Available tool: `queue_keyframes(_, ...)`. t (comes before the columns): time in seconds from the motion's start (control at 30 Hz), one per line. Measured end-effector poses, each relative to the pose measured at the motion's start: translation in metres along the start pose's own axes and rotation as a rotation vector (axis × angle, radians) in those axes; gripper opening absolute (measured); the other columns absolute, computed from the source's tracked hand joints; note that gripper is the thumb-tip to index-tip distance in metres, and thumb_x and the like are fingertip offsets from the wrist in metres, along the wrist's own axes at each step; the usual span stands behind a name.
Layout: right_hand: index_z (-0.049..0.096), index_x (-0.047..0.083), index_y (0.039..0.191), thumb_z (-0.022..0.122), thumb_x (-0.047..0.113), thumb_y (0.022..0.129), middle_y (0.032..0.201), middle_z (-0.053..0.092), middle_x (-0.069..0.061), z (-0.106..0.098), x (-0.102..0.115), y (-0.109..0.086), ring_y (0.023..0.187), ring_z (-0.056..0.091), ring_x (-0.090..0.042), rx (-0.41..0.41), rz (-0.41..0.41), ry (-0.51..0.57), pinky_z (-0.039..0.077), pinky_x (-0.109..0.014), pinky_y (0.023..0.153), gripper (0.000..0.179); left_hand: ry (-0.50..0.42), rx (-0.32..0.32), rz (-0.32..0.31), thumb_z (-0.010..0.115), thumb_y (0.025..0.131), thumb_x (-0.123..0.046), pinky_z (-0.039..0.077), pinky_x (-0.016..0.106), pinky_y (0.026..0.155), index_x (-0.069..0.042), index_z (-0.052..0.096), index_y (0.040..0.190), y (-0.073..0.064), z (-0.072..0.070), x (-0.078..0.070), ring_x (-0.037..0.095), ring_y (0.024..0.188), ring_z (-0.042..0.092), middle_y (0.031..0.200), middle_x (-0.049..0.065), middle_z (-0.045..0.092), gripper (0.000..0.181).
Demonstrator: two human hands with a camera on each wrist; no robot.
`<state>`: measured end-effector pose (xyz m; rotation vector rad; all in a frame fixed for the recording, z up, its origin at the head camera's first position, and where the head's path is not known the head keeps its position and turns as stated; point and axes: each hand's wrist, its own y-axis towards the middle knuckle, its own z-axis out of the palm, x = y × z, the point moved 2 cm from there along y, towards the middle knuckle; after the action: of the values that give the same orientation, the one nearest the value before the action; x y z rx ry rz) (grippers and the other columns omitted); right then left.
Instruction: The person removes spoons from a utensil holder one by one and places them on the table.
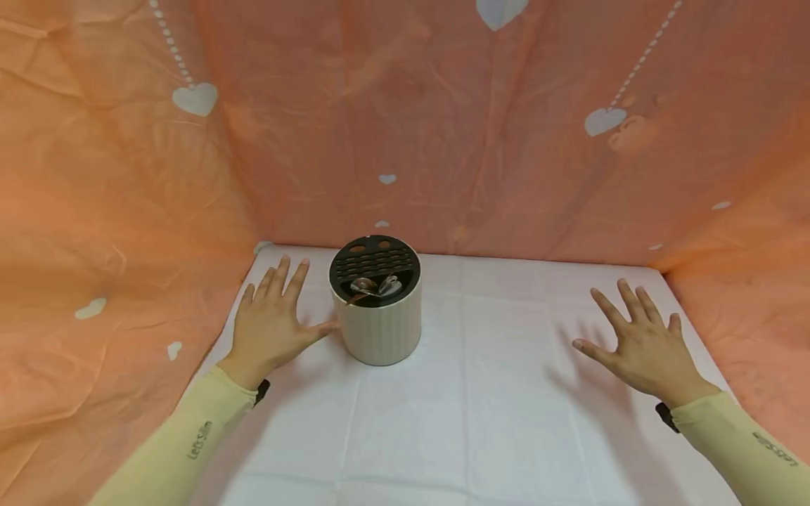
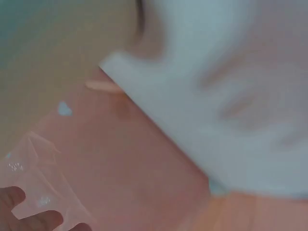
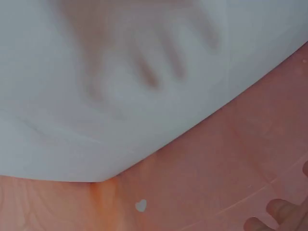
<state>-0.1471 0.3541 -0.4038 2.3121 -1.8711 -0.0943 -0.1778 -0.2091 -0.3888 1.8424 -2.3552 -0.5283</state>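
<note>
A cream ribbed cylindrical holder [image 1: 382,334] with a black slotted lid [image 1: 373,261] stands left of centre on the white-covered table. In the lid's front opening sit shiny metal utensils [image 1: 387,286], seemingly spoon heads, with their lower parts hidden. My left hand [image 1: 268,330] is spread beside the holder, its thumb overlapping the holder's left side in the head view. Far to the right, my right hand [image 1: 645,348] hovers over the table with fingers spread, holding nothing. Only fingertips [image 2: 43,220] show in the left wrist view, and likewise fingertips [image 3: 284,211] in the right.
The white cloth [image 1: 506,393] covers the tabletop and has faint fold lines. Orange-pink sheeting [image 1: 411,126] with white hearts rises behind the table and along both sides. Hand shadows fall on the cloth.
</note>
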Motion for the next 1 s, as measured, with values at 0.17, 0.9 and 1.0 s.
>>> queue_keyframes(0.17,0.026,0.024,0.159,0.063,0.069,0.086,0.163,0.010,-0.020,-0.010,0.012,0.012,0.146,0.013,-0.045,-0.031,-0.038,-0.008,0.015,-0.082,0.092,0.094,-0.261,0.076,-0.066,0.069,0.080,-0.070,0.033,0.062,0.104,-0.017,0.013,0.162,0.003,0.011,-0.019,0.046,0.137,0.037,0.158,0.023,0.027,0.113)
queue_keyframes(0.9,0.031,0.032,0.157,0.061,0.049,0.097,0.146,0.046,0.001,-0.054,0.158,0.069,0.095,0.066,-0.013,-0.032,-0.500,0.251,0.053,-0.040,0.067,0.069,-0.546,-0.030,-0.161,0.076,0.074,-0.069,0.043,0.063,0.092,-0.019,0.011,0.161,0.008,0.024,-0.047,0.042,0.132,0.045,0.157,0.014,0.034,0.119)
queue_keyframes(1.0,0.040,0.026,0.154,0.064,0.041,0.098,0.144,0.048,0.002,-0.055,0.177,0.074,0.092,0.066,-0.009,-0.067,-0.590,0.293,0.053,-0.036,0.067,0.062,-0.562,-0.020,-0.171,0.076,0.075,-0.068,0.042,0.064,0.093,-0.017,0.011,0.161,0.009,0.026,-0.049,0.042,0.133,0.043,0.157,0.016,0.034,0.120)
